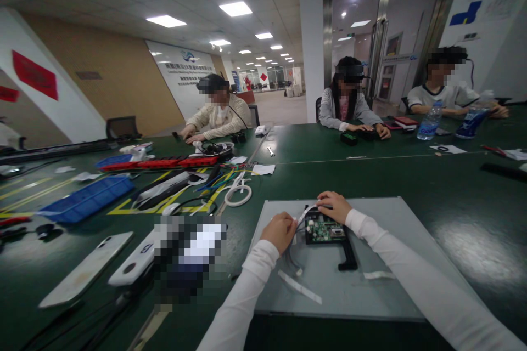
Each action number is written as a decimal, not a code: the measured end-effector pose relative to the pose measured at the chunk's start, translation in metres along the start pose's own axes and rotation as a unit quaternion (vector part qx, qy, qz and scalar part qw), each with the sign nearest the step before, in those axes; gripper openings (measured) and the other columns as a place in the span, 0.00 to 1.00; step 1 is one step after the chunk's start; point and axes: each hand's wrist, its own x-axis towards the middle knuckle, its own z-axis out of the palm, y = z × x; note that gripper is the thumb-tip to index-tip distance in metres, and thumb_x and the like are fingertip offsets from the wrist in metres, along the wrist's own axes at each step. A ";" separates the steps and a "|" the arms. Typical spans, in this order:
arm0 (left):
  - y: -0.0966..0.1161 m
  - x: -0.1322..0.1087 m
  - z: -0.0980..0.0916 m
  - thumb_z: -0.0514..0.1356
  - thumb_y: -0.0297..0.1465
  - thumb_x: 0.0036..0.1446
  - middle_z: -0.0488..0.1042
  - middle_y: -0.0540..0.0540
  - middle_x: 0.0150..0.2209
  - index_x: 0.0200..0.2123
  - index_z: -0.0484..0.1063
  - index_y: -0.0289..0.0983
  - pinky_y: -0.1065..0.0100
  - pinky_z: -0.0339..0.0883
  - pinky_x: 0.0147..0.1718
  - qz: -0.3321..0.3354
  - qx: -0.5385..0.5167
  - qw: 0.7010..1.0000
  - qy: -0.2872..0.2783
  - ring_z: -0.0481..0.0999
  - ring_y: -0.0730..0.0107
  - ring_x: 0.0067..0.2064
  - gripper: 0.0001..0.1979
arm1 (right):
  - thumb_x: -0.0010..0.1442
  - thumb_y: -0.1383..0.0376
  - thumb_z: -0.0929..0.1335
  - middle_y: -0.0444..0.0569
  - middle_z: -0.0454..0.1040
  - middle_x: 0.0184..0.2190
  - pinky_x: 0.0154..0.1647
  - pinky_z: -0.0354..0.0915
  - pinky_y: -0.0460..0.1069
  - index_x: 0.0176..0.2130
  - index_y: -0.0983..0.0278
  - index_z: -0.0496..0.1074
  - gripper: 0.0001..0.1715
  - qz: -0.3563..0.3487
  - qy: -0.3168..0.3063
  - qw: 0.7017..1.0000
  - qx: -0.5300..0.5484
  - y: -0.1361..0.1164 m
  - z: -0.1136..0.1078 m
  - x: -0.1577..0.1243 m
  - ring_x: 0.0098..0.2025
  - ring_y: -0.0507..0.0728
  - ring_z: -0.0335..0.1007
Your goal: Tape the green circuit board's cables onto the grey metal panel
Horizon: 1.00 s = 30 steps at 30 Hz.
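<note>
A green circuit board (325,230) sits in a black plastic frame (348,255) with an arm bent toward me. A narrow white strip (303,213) stretches between my two hands over the frame's upper left corner. My left hand (280,231) pinches its near end, left of the board. At the frame's far edge, my right hand (335,208) has its fingers closed on the strip's other end; the fingertips partly cover that spot. Grey wires (293,260) hang below my left hand to a small white plug. Two loose white strips, one on the left (300,287) and one on the right (379,275), lie flat.
A grey mat (387,299) lies under the work. To the left are a white phone (88,269), a white device (135,260), a blue tray (88,197), a ring of white cable (237,196) and a red power strip (160,163). Several people sit across the green table.
</note>
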 end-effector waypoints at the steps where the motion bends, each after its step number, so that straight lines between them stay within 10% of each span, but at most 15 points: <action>1: 0.000 0.000 0.000 0.45 0.36 0.59 0.71 0.44 0.34 0.27 0.73 0.36 0.70 0.60 0.41 -0.001 0.000 1.000 -0.002 0.69 0.69 0.38 0.20 | 0.53 0.61 0.64 0.47 0.67 0.42 0.46 0.56 0.54 0.37 0.58 0.73 0.12 0.001 0.000 1.000 0.000 0.000 0.000 0.000 0.44 0.56 0.60; 30: 0.000 0.001 0.000 0.45 0.36 0.59 0.71 0.45 0.34 0.27 0.73 0.35 0.70 0.60 0.41 0.004 0.008 1.000 -0.005 0.69 0.69 0.38 0.20 | 0.53 0.62 0.64 0.49 0.66 0.42 0.46 0.57 0.53 0.39 0.62 0.72 0.13 0.015 0.018 1.000 -0.009 0.004 0.004 0.000 0.44 0.56 0.59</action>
